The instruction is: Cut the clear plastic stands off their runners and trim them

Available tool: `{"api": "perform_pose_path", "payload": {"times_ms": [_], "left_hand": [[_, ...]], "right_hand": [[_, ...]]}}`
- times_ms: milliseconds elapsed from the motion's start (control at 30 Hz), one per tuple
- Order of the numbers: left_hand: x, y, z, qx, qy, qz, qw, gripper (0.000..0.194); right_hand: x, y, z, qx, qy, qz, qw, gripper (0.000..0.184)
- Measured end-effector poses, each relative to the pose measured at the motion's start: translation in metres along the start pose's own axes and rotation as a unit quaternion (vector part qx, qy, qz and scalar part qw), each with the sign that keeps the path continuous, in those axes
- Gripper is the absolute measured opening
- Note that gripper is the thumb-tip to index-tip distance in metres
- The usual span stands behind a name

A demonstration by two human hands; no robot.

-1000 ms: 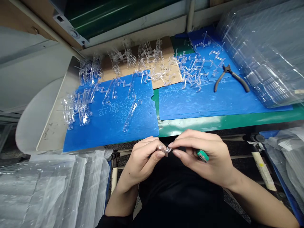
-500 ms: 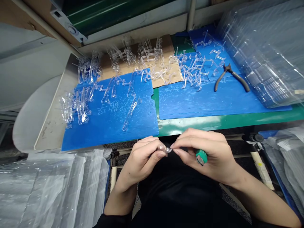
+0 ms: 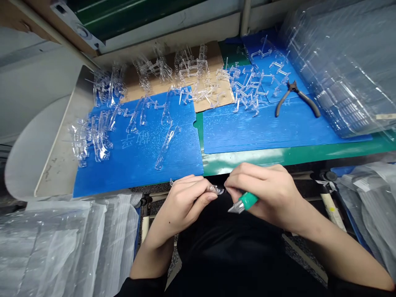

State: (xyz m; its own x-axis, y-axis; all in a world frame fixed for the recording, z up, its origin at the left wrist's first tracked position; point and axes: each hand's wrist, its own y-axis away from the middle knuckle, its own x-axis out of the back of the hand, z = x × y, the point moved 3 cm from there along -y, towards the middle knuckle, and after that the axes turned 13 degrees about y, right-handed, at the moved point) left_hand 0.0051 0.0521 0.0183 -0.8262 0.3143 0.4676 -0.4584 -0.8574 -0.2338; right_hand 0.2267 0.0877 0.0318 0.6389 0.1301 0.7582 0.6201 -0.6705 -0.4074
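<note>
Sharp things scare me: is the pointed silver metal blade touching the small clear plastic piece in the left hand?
Apart. The head view shows a dark gap between the blade and the plastic piece.

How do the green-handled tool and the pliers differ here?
The green-handled tool is held in the right hand, while the pliers lie on a blue sheet. The green-handled tool shows a pointed metal tip; the pliers spread into two dark handles. Both are hand tools.
</note>
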Motion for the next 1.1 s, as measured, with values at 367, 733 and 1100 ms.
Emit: {"api": "perform_pose_path", "payload": {"times_ms": [367, 733, 1100], "left_hand": [[-0.002, -0.006, -0.003, 0.028, 0.04, -0.025, 0.998, 0.034], [0.025, 0.011, -0.003, 0.062, -0.105, -0.016, 0.992, 0.027], [0.056, 0.024, -0.018, 0.088, 0.205, 0.123, 0.967, 0.021]], "right_hand": [[-0.015, -0.008, 0.006, -0.155, -0.201, -0.008, 0.967, 0.02], [-0.037, 0.008, 0.037, -0.373, -0.384, -0.042, 0.844, 0.041], [-0.02, 0.031, 0.032, -0.352, -0.222, 0.029, 0.909, 0.026]]}}
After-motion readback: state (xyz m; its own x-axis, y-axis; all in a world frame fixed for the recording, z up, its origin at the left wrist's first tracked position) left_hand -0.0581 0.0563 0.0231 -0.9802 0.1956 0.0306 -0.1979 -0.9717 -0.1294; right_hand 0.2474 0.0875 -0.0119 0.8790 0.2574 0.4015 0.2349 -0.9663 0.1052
